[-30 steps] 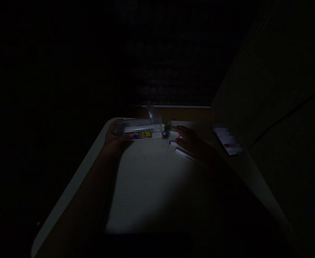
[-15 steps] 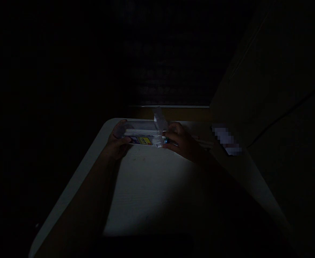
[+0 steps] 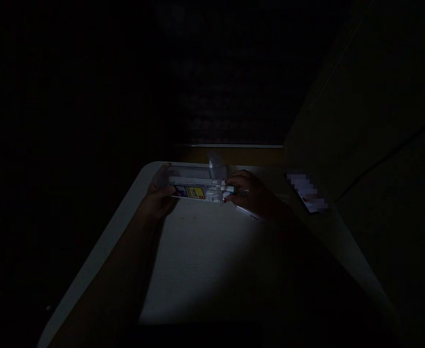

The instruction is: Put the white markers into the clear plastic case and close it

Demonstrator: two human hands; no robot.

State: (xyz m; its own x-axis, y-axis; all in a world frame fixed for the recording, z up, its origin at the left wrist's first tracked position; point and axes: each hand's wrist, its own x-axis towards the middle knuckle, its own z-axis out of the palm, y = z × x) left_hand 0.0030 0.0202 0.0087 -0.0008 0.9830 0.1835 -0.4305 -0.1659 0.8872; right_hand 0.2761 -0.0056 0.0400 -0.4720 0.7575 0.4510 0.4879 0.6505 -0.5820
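Observation:
My left hand (image 3: 156,200) is closed around the left end of a clear plastic case (image 3: 190,172), thumb in front. The case lies sideways above the far part of the table, with a yellow and purple label (image 3: 196,193) on its front. White pen-like sticks show inside it. At the open right end, my right hand (image 3: 250,191) pinches a white marker (image 3: 229,189) with a green end, which reaches partly into the case. A clear flap (image 3: 216,166) stands up from that end. Another white pen (image 3: 248,213) lies on the table below my right hand, partly hidden.
The white table (image 3: 186,261) has a rounded far left corner. A phone (image 3: 308,195) with a blurred-out screen lies at the right. A dark cable (image 3: 364,166) runs along the right side. Most of the surroundings are too dark to make out.
The green end of the marker now shows at my right fingers, where a blue glint was before. The case has tilted slightly, and a white pen on the table has come into view.

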